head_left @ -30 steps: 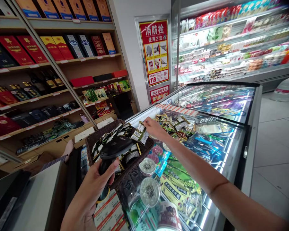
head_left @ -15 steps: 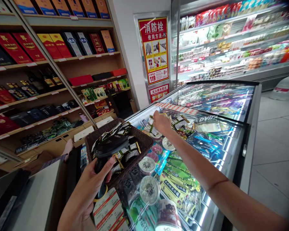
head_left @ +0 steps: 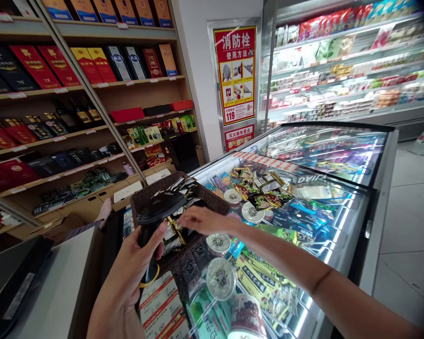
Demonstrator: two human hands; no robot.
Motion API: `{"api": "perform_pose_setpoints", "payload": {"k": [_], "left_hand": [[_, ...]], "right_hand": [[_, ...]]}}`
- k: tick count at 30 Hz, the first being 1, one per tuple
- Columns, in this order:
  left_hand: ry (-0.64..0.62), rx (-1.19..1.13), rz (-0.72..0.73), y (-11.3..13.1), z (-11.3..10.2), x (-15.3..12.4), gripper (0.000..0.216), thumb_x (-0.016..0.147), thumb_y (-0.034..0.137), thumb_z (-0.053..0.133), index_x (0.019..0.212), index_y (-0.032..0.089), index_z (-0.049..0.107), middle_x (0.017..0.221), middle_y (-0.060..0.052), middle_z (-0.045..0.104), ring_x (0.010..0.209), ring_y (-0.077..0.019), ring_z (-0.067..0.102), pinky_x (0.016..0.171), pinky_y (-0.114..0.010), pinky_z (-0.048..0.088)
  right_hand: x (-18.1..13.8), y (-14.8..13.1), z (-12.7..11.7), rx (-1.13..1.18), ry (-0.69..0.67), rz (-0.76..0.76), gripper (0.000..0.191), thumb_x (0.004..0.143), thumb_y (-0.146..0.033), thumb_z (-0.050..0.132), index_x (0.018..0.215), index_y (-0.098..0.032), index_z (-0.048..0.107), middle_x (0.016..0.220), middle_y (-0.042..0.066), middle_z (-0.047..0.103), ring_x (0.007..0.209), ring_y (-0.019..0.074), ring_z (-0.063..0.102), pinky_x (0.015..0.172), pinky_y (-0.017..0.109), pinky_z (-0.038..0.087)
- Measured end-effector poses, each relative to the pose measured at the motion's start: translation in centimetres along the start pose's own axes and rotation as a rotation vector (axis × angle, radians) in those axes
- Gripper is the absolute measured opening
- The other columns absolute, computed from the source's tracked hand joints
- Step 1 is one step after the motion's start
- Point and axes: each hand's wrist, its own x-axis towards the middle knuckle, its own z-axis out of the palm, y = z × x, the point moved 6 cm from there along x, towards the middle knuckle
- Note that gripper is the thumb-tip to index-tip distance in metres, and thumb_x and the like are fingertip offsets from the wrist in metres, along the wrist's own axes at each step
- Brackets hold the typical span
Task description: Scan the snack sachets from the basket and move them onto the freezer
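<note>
My left hand [head_left: 136, 259] is wrapped round the handle of a black barcode scanner [head_left: 162, 207], whose head hangs over a dark brown woven basket [head_left: 215, 200]. Inside the basket lie many small black and gold foil packets [head_left: 173, 240]. Reaching in from the right, my right hand [head_left: 203, 220] is over the basket with its fingers curled down at the packets. Whatever its fingertips pinch is hidden. More such packets [head_left: 268, 182] lie in a loose pile on the glass top of a chest freezer [head_left: 360, 207].
Ice-cream cups [head_left: 221, 278] and ice-lolly packs [head_left: 254, 280] show under the glass. A price sheet [head_left: 162, 306] lies near my left wrist. Shelves of boxes [head_left: 49, 66] stand at left, a chilled display [head_left: 339, 70] at back right. Another person's arm [head_left: 106, 210] shows at left.
My right hand has come left from the freezer top, where it held a foil packet, to the basket. My left hand still holds the scanner over the basket. The view has shifted slightly.
</note>
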Motion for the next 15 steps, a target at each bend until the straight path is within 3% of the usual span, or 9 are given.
{"api": "perform_pose_setpoints", "payload": {"k": [3,6,11,15], "left_hand": [[-0.006,0.025,-0.003,-0.1,0.0,0.0,0.05,0.062,0.066,0.071,0.065,0.021,0.05,0.05,0.005,0.048,0.045,-0.0084,0.037,0.039,-0.018,0.029],[-0.02,0.028,0.006,-0.2,0.0,0.1,0.05,0.064,0.066,0.07,0.063,0.021,0.049,0.049,0.005,0.047,0.044,-0.0075,0.034,0.038,-0.018,0.026],[-0.057,0.052,0.057,0.0,0.3,0.2,0.048,0.066,0.065,0.069,0.067,0.02,0.053,0.048,0.004,0.047,0.048,-0.0096,0.037,0.042,-0.019,0.027],[-0.093,0.107,0.04,0.0,0.6,0.0,0.048,0.068,0.067,0.067,0.066,0.02,0.053,0.047,0.004,0.048,0.046,-0.0093,0.035,0.042,-0.019,0.023]], "right_hand": [[-0.2,-1.0,3.5,-0.027,-0.155,-0.1,0.026,0.098,-0.03,0.042,0.1,-0.021,0.067,0.106,0.005,0.066,0.099,0.0167,0.06,0.086,0.026,0.044],[-0.3,0.0,3.3,0.003,-0.096,-0.027,0.028,0.097,-0.022,0.041,0.096,-0.019,0.069,0.105,0.005,0.068,0.096,0.0162,0.061,0.084,0.025,0.044],[-0.2,2.5,-1.0,0.173,0.158,0.221,0.017,0.088,-0.02,0.056,0.084,-0.015,0.072,0.084,0.003,0.072,0.076,0.0145,0.063,0.067,0.022,0.043],[-1.0,5.1,-5.9,0.107,0.454,0.326,0.01,0.078,-0.015,0.065,0.087,-0.018,0.068,0.084,0.001,0.071,0.077,0.0147,0.063,0.069,0.023,0.043]]}}
